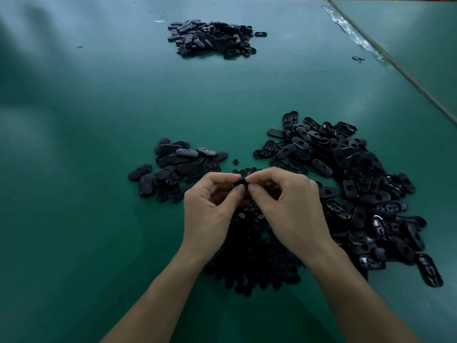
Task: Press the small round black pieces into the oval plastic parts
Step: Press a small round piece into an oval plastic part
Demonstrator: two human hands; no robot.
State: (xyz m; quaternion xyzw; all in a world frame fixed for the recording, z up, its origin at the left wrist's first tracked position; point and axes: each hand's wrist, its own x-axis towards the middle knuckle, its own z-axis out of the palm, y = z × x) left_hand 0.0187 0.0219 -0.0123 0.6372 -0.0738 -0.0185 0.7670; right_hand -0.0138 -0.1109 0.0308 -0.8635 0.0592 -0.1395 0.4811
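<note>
Head view, looking down: I'm holding my left hand and right hand together just above the table, fingertips meeting. Both thumbs and forefingers are curling in and pinching one small black part between them. It looks like an oval seen edge-on, but my fingers are covering most of it, so I can't tell whether a round is sitting in it.

Right under my wrists and palms the round heap is spreading out, and my hands are hiding its upper half. One stray round is lying alone just beyond my fingertips.

To my right the big right heap of ovals is curving round the back of my right hand, many lying hollow side up, and its near edge is touching the round heap. To my left the smaller left heap is lying beside my left knuckles, mostly smooth side up. Well apart, at the far end, the far heap is sitting on its own.

Along the right edge, tape is running down the seam with the next table, and a thin dark loop is lying beside it.
</note>
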